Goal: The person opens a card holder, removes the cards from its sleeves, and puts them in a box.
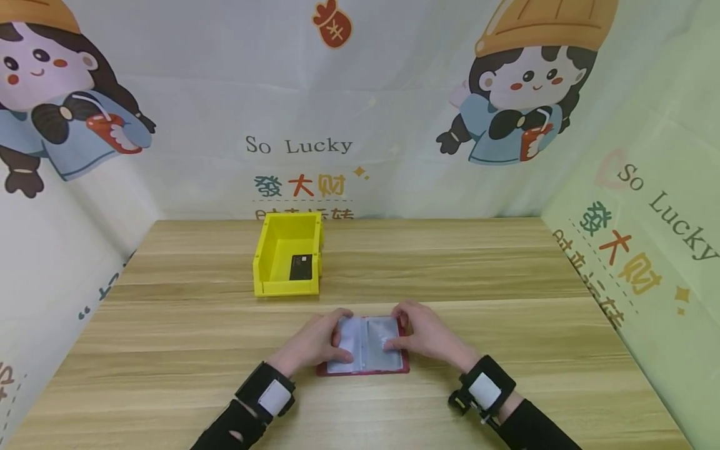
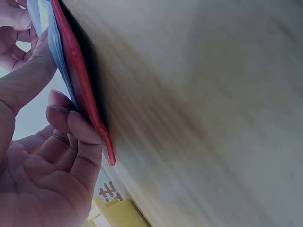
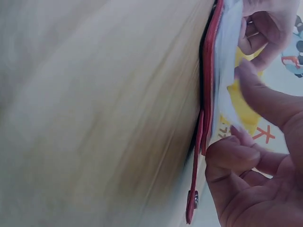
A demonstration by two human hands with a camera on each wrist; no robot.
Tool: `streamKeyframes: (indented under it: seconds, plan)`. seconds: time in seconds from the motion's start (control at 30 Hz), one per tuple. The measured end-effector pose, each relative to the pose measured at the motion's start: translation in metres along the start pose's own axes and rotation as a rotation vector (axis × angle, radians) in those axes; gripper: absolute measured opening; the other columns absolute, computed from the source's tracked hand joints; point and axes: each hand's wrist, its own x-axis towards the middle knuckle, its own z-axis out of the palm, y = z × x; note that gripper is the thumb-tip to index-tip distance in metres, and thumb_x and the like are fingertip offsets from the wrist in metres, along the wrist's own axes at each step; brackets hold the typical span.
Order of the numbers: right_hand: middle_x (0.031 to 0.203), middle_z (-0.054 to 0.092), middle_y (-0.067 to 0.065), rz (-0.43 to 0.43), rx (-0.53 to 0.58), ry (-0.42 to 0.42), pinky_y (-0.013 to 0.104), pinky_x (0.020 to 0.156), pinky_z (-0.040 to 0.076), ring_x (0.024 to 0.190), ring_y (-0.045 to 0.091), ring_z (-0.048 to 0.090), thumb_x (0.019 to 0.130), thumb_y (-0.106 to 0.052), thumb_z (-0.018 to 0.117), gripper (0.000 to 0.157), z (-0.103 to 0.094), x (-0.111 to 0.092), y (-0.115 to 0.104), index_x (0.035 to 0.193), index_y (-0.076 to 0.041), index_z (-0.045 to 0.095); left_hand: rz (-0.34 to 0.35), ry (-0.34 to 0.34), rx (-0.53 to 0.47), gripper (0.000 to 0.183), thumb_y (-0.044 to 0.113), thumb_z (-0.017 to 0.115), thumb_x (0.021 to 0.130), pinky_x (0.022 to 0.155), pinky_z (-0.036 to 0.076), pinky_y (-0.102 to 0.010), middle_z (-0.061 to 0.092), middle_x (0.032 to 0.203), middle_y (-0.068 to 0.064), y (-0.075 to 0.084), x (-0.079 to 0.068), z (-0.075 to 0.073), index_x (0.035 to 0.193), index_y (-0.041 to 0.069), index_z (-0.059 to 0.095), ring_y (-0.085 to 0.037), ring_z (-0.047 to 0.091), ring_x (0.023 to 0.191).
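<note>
A red card holder point(image 1: 371, 373) lies spread open on the table, its clear plastic sleeves point(image 1: 353, 337) facing up. My left hand point(image 1: 315, 340) holds its left side, thumb on the sleeves and fingers at the far edge. On the other side, my right hand point(image 1: 430, 334) pinches the far right corner, its thumb over the right-hand sleeve. The left wrist view shows the red cover point(image 2: 78, 61) edge-on beneath the stacked sleeves. A strap point(image 3: 195, 170) with a metal snap hangs out from the cover in the right wrist view. No card is discernible in the visible sleeves.
Beyond the hands stands a yellow bin point(image 1: 287, 289) with a black card point(image 1: 300, 267) inside at its near right. The wooden table point(image 1: 478, 269) meets a printed cloth backdrop point(image 1: 394, 112) at the back and sides.
</note>
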Motion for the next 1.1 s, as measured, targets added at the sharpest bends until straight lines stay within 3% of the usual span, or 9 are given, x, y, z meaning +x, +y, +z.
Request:
streamKeyframes:
  seconds: [0.13, 0.33, 0.5, 0.63, 0.73, 0.9, 1.1]
  plan:
    - [0.072, 0.052, -0.001, 0.009, 0.130, -0.003, 0.023, 0.049, 0.036, 0.060, 0.009, 0.047, 0.080, -0.032, 0.074, 0.028, 0.001, -0.003, 0.001, 0.085, -0.011, 0.056, 0.010, 0.014, -0.008, 0.076, 0.022, 0.082, 0.071, 0.055, 0.039, -0.026, 0.051, 0.071, -0.002, -0.001, 0.000, 0.002, 0.133, 0.004, 0.042, -0.012, 0.048, 0.063]
    - [0.068, 0.055, -0.005, -0.076, 0.186, 0.016, 0.022, 0.048, 0.036, 0.057, 0.010, 0.048, 0.086, -0.034, 0.068, 0.020, 0.007, -0.008, -0.003, 0.077, -0.017, 0.061, 0.032, 0.039, -0.036, 0.073, 0.021, 0.083, 0.070, 0.057, 0.040, -0.027, 0.050, 0.072, -0.002, -0.004, 0.000, 0.002, 0.127, 0.005, 0.041, -0.012, 0.047, 0.063]
    - [0.071, 0.056, -0.006, -0.151, 0.215, 0.048, 0.022, 0.050, 0.037, 0.061, 0.010, 0.049, 0.091, -0.036, 0.060, 0.022, 0.014, -0.009, -0.011, 0.082, -0.017, 0.067, 0.040, 0.019, -0.066, 0.050, 0.020, 0.080, 0.074, 0.055, 0.040, -0.026, 0.051, 0.072, -0.002, -0.007, -0.001, 0.001, 0.111, 0.008, 0.049, -0.013, 0.048, 0.063]
    - [0.070, 0.052, -0.007, -0.217, 0.211, 0.066, 0.023, 0.051, 0.037, 0.060, 0.010, 0.046, 0.096, -0.032, 0.054, 0.026, 0.020, -0.007, -0.015, 0.080, -0.014, 0.066, 0.057, -0.004, -0.087, 0.021, 0.021, 0.071, 0.084, 0.054, 0.040, -0.026, 0.052, 0.072, 0.000, -0.010, -0.001, 0.000, 0.097, 0.012, 0.057, -0.013, 0.049, 0.063]
    - [0.067, 0.046, -0.007, -0.255, 0.183, 0.073, 0.023, 0.052, 0.034, 0.059, 0.009, 0.043, 0.099, -0.028, 0.049, 0.032, 0.023, -0.004, -0.017, 0.075, -0.012, 0.061, 0.077, -0.009, -0.099, 0.009, 0.022, 0.063, 0.091, 0.057, 0.041, -0.028, 0.054, 0.073, 0.002, -0.013, -0.001, 0.000, 0.090, 0.013, 0.061, -0.012, 0.050, 0.066]
    - [0.068, 0.045, -0.009, -0.269, 0.150, 0.026, 0.023, 0.055, 0.034, 0.062, 0.007, 0.043, 0.101, -0.030, 0.043, 0.036, 0.028, 0.001, -0.019, 0.077, -0.012, 0.062, 0.068, 0.003, -0.152, 0.021, 0.024, 0.049, 0.099, 0.060, 0.041, -0.029, 0.054, 0.075, 0.001, -0.015, -0.002, -0.002, 0.087, 0.012, 0.061, -0.012, 0.049, 0.068]
    - [0.066, 0.043, -0.009, -0.237, 0.112, -0.069, 0.022, 0.055, 0.032, 0.062, 0.008, 0.043, 0.100, -0.037, 0.043, 0.035, 0.030, 0.003, -0.021, 0.079, -0.017, 0.062, -0.001, 0.030, -0.259, 0.039, 0.029, 0.032, 0.104, 0.055, 0.036, -0.028, 0.047, 0.065, -0.002, -0.014, -0.003, -0.003, 0.082, 0.006, 0.054, -0.015, 0.046, 0.058]
